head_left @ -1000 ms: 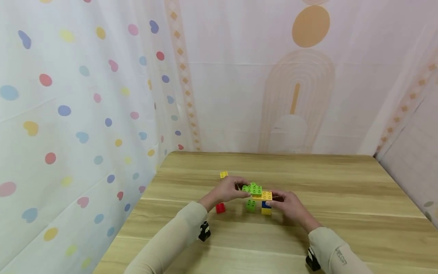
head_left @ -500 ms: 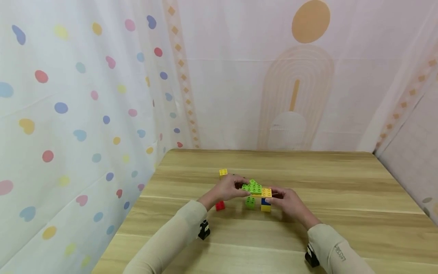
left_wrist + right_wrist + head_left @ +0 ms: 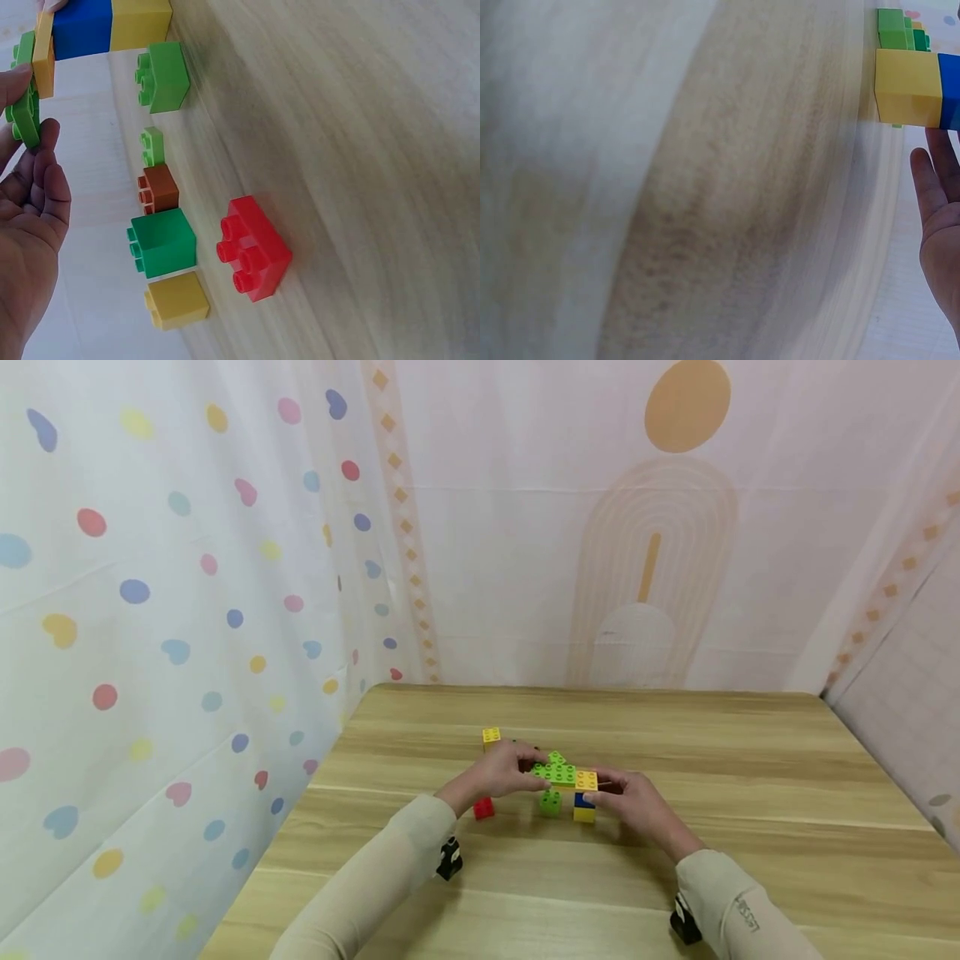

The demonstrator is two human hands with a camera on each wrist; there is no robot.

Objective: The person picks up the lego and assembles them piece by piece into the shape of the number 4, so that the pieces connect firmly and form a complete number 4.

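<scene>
Light-green oblong plastic brick (image 3: pixel 555 775) lies at three o'clock from the left hand (image 3: pixel 504 772), nearer one, pinching it; long axis nine-to-three, over the nine-o'clock end of one orange-yellow plastic plate (image 3: pixel 587 781). Right hand (image 3: pixel 636 803) grips that plate's three-o'clock end, above one blue block (image 3: pixel 82 28), one yellow block (image 3: pixel 141 24). Others, one each: red brick (image 3: pixel 259 251), mid-green brick (image 3: pixel 170 79), small lime brick (image 3: pixel 154 146), brown brick (image 3: pixel 163 187), dark-green brick (image 3: pixel 171 244), pale-yellow brick (image 3: pixel 182 301).

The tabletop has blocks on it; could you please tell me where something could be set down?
The tabletop is bare right of the right hand and, nearer the front, between the left sleeve and right sleeve. It is crowded by the left hand, with the red brick and yellow brick, and between the hands, with a green brick and brick stack.
</scene>
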